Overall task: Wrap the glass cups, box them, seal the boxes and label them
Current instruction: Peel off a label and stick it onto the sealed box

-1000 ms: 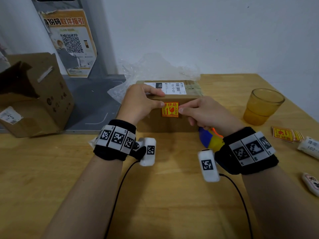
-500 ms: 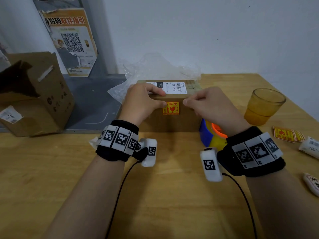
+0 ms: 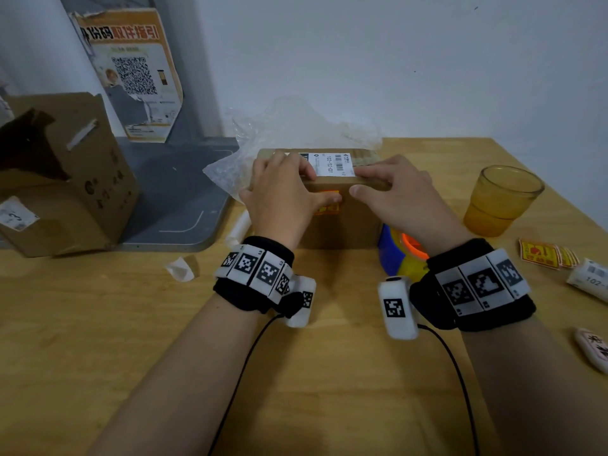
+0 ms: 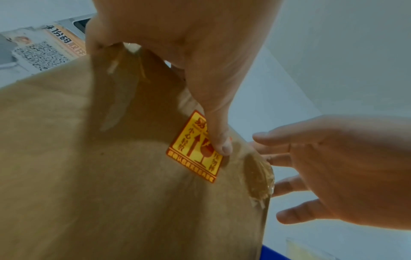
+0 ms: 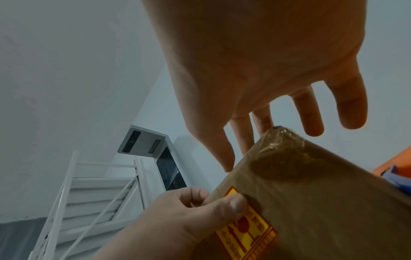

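Observation:
A sealed cardboard box (image 3: 342, 225) stands at the table's middle, with a white shipping label (image 3: 332, 164) on top. A yellow-and-red fragile sticker (image 4: 193, 149) sits on its front face. My left hand (image 3: 279, 195) grips the box's top left edge, fingers curled over the top, and its thumb (image 4: 220, 144) presses the sticker (image 5: 246, 234). My right hand (image 3: 394, 192) lies at the top right edge with straight, spread fingers (image 5: 353, 105) over the taped corner, holding nothing. An amber glass cup (image 3: 503, 199) stands unwrapped to the right.
A blue, yellow and orange tape dispenser (image 3: 398, 255) sits under my right wrist. Spare fragile stickers (image 3: 543, 255) and a label roll (image 3: 589, 281) lie at the right edge. Bubble wrap (image 3: 296, 133) lies behind the box. An open carton (image 3: 62, 179) stands at left.
My right hand left the sticker's right side and rose to the box's top edge, its fingers spreading. My left thumb slid onto the sticker. The box stayed put.

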A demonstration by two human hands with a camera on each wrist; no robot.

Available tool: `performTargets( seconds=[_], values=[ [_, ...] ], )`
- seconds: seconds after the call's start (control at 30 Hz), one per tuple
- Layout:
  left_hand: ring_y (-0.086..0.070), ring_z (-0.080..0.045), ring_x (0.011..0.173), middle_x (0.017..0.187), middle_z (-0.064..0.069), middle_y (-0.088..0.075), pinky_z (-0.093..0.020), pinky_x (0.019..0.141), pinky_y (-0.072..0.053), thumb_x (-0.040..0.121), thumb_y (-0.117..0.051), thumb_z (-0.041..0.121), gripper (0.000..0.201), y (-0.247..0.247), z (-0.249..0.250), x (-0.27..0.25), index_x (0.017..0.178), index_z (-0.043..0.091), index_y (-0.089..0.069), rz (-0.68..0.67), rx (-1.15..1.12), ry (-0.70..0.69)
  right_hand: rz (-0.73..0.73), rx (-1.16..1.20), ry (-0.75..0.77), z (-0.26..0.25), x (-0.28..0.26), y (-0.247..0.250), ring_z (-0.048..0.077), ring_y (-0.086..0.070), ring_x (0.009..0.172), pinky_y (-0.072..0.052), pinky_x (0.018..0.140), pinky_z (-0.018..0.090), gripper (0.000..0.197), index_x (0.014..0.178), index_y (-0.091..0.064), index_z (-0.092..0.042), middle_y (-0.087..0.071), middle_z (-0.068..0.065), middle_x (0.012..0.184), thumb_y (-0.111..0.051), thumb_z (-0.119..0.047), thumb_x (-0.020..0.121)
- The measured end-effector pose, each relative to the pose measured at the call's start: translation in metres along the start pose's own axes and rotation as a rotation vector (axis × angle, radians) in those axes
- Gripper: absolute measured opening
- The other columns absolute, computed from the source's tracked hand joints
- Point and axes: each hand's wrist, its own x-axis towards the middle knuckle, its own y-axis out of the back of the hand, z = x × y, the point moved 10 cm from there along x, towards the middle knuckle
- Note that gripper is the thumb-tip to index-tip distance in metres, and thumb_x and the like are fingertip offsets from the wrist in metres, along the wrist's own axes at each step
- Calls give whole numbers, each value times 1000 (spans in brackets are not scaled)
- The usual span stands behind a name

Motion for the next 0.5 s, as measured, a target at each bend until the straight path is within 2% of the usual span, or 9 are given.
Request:
performTargets(
  seconds=[0.1,0.23,0.3,0.37,0.43,0.5],
  values=[
    [-43,-16,124,109,19,-44,-51,98,-41,63,-89,56,51,-3,-3,3,95,38,-53,-28,48,-30,-3,10,0,2,0,0,27,-32,135,-20,99,22,41,137,-65,-34,-49,-8,133,-65,-43,97],
    [-43,-19,128,128,10,-52,-45,100,-38,63,-94,43,64,-5,-11,7,112,36,-54,-61,99,-67,-1,23,5,4,2,-1,27,-35,135,-24,104,24,41,136,-65,-36,-48,-8,132,-67,-43,96],
    [-42,-19,129,132,8,-52,-44,100,-38,62,-95,41,68,-6,-12,9,116,35,-54,-64,105,-71,5,30,10,5,3,-2,27,-38,135,-29,110,28,41,135,-66,-36,-49,-8,131,-68,-43,95],
    [-42,-20,129,133,7,-52,-45,100,-39,61,-95,44,69,-7,-13,10,117,36,-54,-60,121,-64,7,54,12,8,6,-4,27,-41,133,-34,116,35,40,133,-67,-36,-49,-8,128,-70,-42,93],
    [-42,-20,128,131,7,-50,-46,99,-40,58,-94,50,72,-8,-13,8,115,37,-52,-44,148,-51,9,79,16,9,8,-6,27,-44,132,-37,116,41,39,130,-69,-36,-48,-8,126,-72,-41,92],
    [-41,-20,126,129,7,-48,-46,95,-41,55,-92,59,75,-9,-10,6,114,37,-50,-24,175,-28,11,99,21,10,9,-8,27,-46,130,-40,114,43,38,129,-70,-35,-47,-8,124,-73,-41,91]
  ],
)
